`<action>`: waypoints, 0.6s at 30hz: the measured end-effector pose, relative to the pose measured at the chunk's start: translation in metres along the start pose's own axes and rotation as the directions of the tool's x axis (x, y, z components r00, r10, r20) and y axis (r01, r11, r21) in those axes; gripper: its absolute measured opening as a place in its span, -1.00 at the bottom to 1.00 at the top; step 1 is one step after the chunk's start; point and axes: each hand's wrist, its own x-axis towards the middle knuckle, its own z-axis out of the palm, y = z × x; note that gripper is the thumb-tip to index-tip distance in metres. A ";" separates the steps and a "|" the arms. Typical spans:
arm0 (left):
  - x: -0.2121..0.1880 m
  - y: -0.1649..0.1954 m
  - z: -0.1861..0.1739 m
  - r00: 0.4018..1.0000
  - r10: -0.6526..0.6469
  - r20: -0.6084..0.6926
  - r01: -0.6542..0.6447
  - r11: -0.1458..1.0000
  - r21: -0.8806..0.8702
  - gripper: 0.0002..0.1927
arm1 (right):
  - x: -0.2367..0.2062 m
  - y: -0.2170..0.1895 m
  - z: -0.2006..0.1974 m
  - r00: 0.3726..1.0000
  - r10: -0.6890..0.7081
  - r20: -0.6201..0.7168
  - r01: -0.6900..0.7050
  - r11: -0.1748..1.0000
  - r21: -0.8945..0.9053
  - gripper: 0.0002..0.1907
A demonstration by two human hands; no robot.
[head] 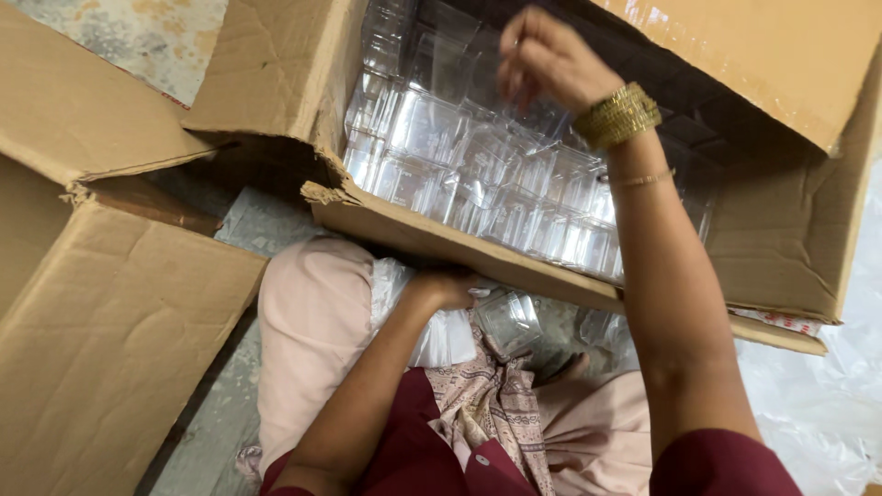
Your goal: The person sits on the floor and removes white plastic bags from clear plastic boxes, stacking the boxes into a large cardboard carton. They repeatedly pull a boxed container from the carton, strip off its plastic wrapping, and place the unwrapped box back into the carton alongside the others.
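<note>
An open cardboard box (441,241) in front of me is packed with several clear plastic containers (459,156). My right hand (547,60), wearing gold bangles at the wrist, reaches over them with fingers pinched on the edge of one clear container near the top. My left hand (448,287) rests low against the box's front wall, on a clear plastic bag, beside a single clear plastic container (508,321) lying on my lap.
Large flattened cardboard flaps (101,340) lie at the left. Crumpled clear plastic sheeting (827,404) covers the floor at the right. Pink cloth (312,331) and a patterned scarf cover my knees. Mottled floor shows at top left.
</note>
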 end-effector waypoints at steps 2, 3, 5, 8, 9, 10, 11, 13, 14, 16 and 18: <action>0.001 0.001 0.001 1.000 -0.013 0.011 0.013 1.000 0.011 -0.26 | -0.021 0.011 0.006 0.986 0.141 0.087 -0.143 0.989 0.028 -0.77; 0.001 0.001 0.002 1.000 -0.019 0.017 0.019 1.000 0.017 -0.26 | -0.025 0.019 0.013 0.974 0.220 0.055 -0.210 0.966 -0.150 -0.76; -0.001 0.005 0.001 0.997 0.058 0.051 -0.053 0.994 -0.095 -0.28 | -0.030 0.033 0.029 0.981 0.192 -0.033 -0.179 0.819 -0.545 -0.71; -0.013 0.015 -0.004 0.987 0.130 0.095 -0.100 0.959 -0.264 -0.31 | -0.035 0.040 0.043 0.983 0.175 -0.051 -0.163 0.722 -0.672 -0.32; -0.019 0.019 -0.006 0.983 0.146 0.108 -0.104 0.941 -0.322 -0.31 | -0.038 0.038 0.046 0.983 0.182 0.000 -0.140 0.757 -0.638 -0.21; -0.024 0.023 -0.008 0.982 0.182 0.055 -0.145 0.903 -0.403 -0.30 | -0.043 0.034 0.050 0.981 0.187 0.054 -0.117 0.792 -0.599 -0.09; -0.031 0.026 -0.009 0.978 0.210 0.001 -0.184 0.857 -0.481 -0.28 | -0.046 0.030 0.058 0.976 0.187 0.112 -0.095 0.827 -0.555 0.03; -0.043 0.033 -0.011 0.961 0.255 -0.104 -0.265 0.754 -0.601 -0.30 | -0.052 0.022 0.074 0.959 0.264 0.106 -0.112 0.693 -0.712 0.13; -0.049 0.037 -0.011 0.949 0.278 -0.150 -0.307 0.701 -0.644 -0.34 | -0.055 0.019 0.081 0.949 0.303 0.093 -0.120 0.616 -0.779 0.18; -0.058 0.042 -0.014 0.946 0.256 -0.200 -0.323 0.677 -0.662 -0.42 | -0.057 0.017 0.083 0.962 0.261 0.082 -0.097 0.606 -0.789 0.20; -0.063 0.049 -0.018 0.961 0.173 -0.214 -0.271 0.736 -0.620 -0.41 | -0.062 0.020 0.081 0.974 0.219 0.048 -0.090 0.575 -0.813 0.26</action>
